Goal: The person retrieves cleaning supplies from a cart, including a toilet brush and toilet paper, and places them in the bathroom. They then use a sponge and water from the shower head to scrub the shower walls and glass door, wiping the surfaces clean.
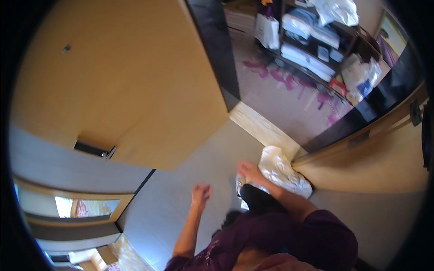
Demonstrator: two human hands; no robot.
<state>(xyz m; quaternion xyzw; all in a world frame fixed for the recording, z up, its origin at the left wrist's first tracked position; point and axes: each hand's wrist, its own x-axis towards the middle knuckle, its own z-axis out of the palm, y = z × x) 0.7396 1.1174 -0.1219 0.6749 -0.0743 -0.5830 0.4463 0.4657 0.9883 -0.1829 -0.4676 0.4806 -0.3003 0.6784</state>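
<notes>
My left hand (201, 193) hangs over the grey tiled floor (162, 200) with its fingers loosely bent; whether they are fully closed is blurred. My right hand (250, 171) is above the floor, beside a heap of shiny white fabric or plastic (283, 169) by the open door's edge. The hand overlaps the heap in view, and I cannot tell whether it touches it. Nothing shows in either hand. Part of the heap is hidden behind my right forearm and dark clothing.
A wooden door (135, 78) stands at the left, another wooden panel (369, 162) at the right. Past the pale threshold (264, 127), a dark cart (305, 73) with folded white linens and bags stands on patterned carpet (268, 91). A mirror (88, 207) hangs lower left.
</notes>
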